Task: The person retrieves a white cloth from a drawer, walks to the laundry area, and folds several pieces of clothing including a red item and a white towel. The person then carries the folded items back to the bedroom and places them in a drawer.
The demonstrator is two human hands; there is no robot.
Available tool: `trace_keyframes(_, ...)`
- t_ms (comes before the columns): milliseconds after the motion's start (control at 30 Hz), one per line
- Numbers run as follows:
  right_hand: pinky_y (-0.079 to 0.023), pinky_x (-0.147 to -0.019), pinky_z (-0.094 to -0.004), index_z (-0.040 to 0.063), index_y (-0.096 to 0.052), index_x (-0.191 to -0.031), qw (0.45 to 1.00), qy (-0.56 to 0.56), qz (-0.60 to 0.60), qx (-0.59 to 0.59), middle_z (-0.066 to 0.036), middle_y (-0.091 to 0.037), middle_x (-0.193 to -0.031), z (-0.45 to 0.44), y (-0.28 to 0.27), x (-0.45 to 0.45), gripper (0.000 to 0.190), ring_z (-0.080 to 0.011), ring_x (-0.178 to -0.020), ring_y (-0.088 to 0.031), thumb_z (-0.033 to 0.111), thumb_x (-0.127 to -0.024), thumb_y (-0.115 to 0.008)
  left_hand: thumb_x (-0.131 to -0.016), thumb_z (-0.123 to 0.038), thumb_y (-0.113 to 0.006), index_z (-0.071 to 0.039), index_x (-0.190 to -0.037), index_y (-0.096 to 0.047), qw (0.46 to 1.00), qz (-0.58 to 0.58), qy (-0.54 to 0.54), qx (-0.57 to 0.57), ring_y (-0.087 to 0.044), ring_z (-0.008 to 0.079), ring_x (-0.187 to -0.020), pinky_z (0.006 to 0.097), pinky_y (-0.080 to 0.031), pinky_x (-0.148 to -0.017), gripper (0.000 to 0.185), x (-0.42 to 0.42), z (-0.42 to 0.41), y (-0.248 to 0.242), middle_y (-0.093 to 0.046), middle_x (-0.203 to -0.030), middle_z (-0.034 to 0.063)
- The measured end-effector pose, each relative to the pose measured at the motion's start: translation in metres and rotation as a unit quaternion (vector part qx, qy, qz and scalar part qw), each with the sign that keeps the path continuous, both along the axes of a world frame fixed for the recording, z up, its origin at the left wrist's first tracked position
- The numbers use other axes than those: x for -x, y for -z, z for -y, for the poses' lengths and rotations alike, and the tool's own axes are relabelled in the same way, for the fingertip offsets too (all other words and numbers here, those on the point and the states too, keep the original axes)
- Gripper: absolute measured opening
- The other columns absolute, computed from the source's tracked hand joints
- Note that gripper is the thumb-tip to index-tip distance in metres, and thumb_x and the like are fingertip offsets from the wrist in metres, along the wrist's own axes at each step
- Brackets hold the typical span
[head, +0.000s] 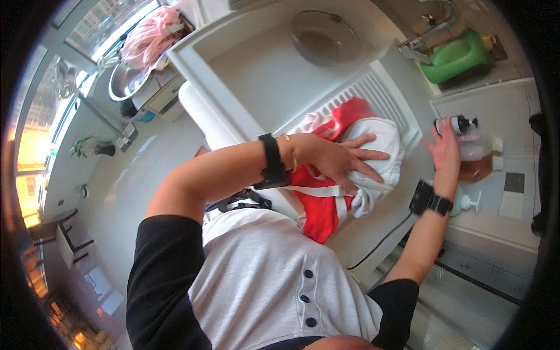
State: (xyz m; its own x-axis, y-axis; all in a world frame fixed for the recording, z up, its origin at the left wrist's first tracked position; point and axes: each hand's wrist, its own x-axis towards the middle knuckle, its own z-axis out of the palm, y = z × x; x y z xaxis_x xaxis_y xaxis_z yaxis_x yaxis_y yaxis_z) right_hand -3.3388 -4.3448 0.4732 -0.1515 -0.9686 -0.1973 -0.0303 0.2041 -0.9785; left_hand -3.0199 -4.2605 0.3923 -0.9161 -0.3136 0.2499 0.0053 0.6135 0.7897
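My left hand [343, 162] rests palm down, fingers spread, on the rounded white padded part [379, 133] of a fabric item. Its red cloth [321, 218] and white straps hang toward my body, over the ribbed washboard [385, 94] of a white laundry sink [262, 122]. At the right, my right hand [445, 148] is raised beside the sink with its fingers apart. Its fingertips overlap a dark-capped bottle [457, 124] in the view; whether they touch it cannot be told. A clear bottle of amber liquid [477, 168] stands close by.
A clear round basin [326, 38] lies in the sink. Around the right ledge are a metal faucet [413, 51], a green jug [457, 57] and a pump bottle [468, 202]. Pink cloth [153, 37] sits over a steel bowl [124, 83] at upper left. A black cable runs from my right wrist device.
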Motion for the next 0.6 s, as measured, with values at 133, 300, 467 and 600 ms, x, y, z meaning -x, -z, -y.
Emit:
trace_keyframes(133,-0.030,-0.107,-0.0455,0.010,-0.032,-0.146,0.996,-0.083,0.009,-0.039,-0.012,-0.033,-0.149,-0.073,0.030,-0.043,0.064,-0.0268,-0.132,-0.036,0.038,-0.094,-0.055,-0.085,-0.036,-0.066,-0.021,-0.138,-0.048,0.998,-0.053,-0.027,0.006,-0.008,0.0430,-0.141,0.0531,-0.014,-0.114,0.059,-0.010,-0.005,0.003,-0.022,-0.153,0.0147)
trace_keyframes(300,-0.032,-0.106,-0.0419,0.008,-0.033,-0.144,0.992,-0.044,0.059,-0.104,-0.011,-0.043,-0.140,-0.129,0.050,-0.057,0.065,-0.0260,-0.127,-0.043,0.035,-0.091,-0.060,-0.087,-0.033,-0.066,-0.004,-0.126,-0.055,0.989,-0.121,-0.073,-0.048,-0.044,0.0359,-0.123,0.0394,-0.035,-0.105,0.051,-0.052,-0.014,0.001,-0.049,-0.131,0.0223)
trace_keyframes(467,-0.034,-0.103,-0.0359,0.004,-0.030,-0.145,0.995,0.002,0.002,-0.096,-0.013,-0.041,-0.141,-0.153,0.051,-0.070,0.070,-0.0238,-0.125,-0.042,0.028,-0.088,-0.064,-0.087,-0.029,-0.065,0.001,-0.124,-0.055,0.977,-0.104,-0.173,-0.064,-0.050,0.0359,-0.117,0.0408,-0.037,-0.103,0.049,-0.107,-0.035,0.004,-0.054,-0.125,0.0228)
trace_keyframes(600,-0.033,-0.102,-0.0298,-0.001,-0.030,-0.144,0.990,0.062,-0.097,-0.083,-0.012,-0.044,-0.138,-0.163,0.048,-0.086,0.071,-0.0206,-0.121,-0.044,0.022,-0.086,-0.066,-0.090,-0.026,-0.062,0.002,-0.123,-0.054,0.970,-0.062,-0.185,-0.142,-0.050,0.0368,-0.118,0.0413,-0.039,-0.101,0.044,-0.140,-0.048,0.012,-0.054,-0.125,0.0223)
